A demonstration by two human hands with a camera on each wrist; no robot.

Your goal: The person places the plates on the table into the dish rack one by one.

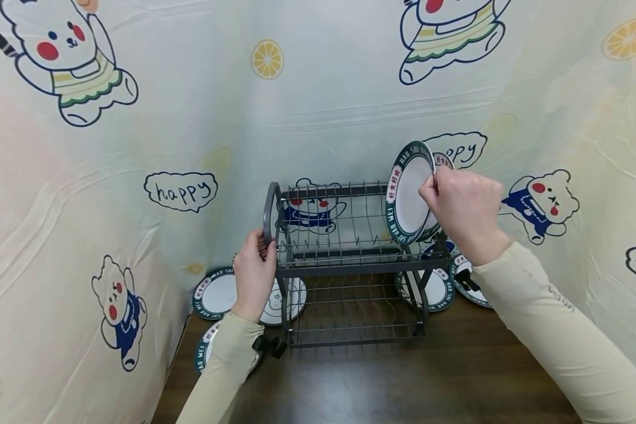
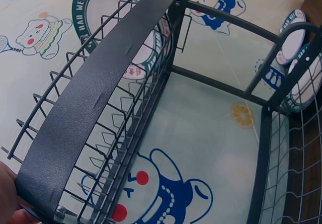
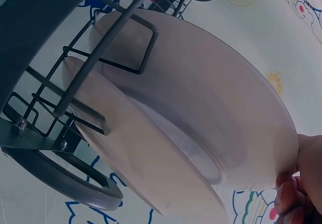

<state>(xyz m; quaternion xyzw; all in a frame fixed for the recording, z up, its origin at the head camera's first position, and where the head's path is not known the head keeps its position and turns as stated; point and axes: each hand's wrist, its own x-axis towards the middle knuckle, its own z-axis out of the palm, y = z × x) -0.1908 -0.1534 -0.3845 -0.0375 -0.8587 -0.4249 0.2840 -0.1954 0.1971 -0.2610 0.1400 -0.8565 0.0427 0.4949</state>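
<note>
A two-tier dark wire dish rack [image 1: 350,269] stands on the table. My left hand [image 1: 254,274] grips its upper left end, fingers and thumb around the frame. In the left wrist view only a bit of that hand [image 2: 9,199] shows at the corner. My right hand [image 1: 463,206] pinches the rim of a white plate [image 1: 412,194] with a green lettered border, tilted upright at the upper tier's right end. A second plate [image 3: 146,153] leans in the wires beside it, nearer the rack's end; the head view mostly hides it. The right wrist view shows the held plate's pale underside [image 3: 226,98].
Left of the rack lie several similar plates, among them one at the back [image 1: 215,294] and one partly under my left sleeve [image 1: 204,347]. More plates [image 1: 437,290] lie at the right, behind the rack. A patterned cloth [image 1: 318,118] hangs behind the brown table [image 1: 381,383].
</note>
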